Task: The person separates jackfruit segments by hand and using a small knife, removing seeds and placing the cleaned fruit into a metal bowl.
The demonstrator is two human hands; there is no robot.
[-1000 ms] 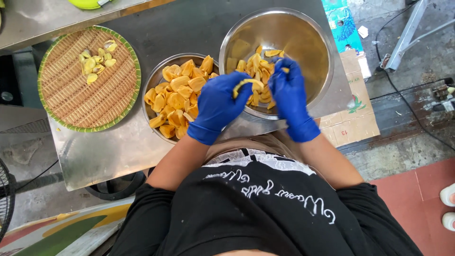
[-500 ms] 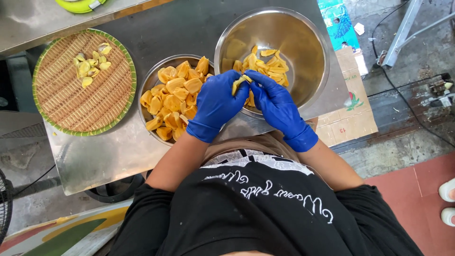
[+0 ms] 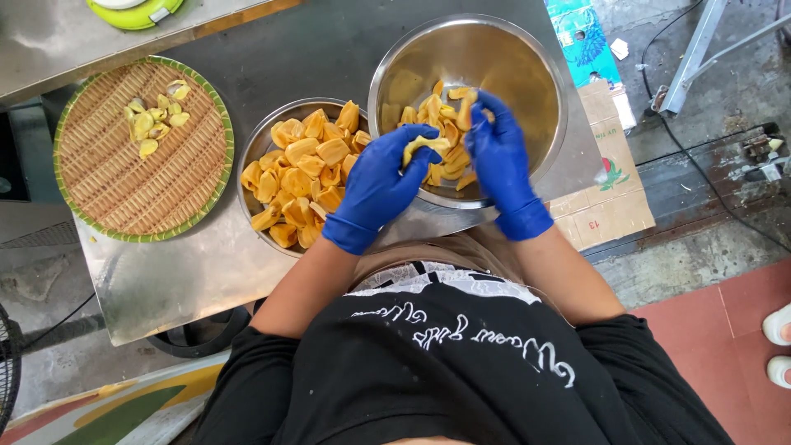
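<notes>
Currently both hands curl together over the near rim of the right steel bowl: my left hand pinches a yellow fruit piece; my right hand grips another piece.

A pale yellow, curved jackfruit pod was held split open over the near rim of the large steel bowl of yellow pods.

Her blue-gloved left hand covers most of the yellow fruit piece, the green-and-white object is cut off at the top edge
</notes>
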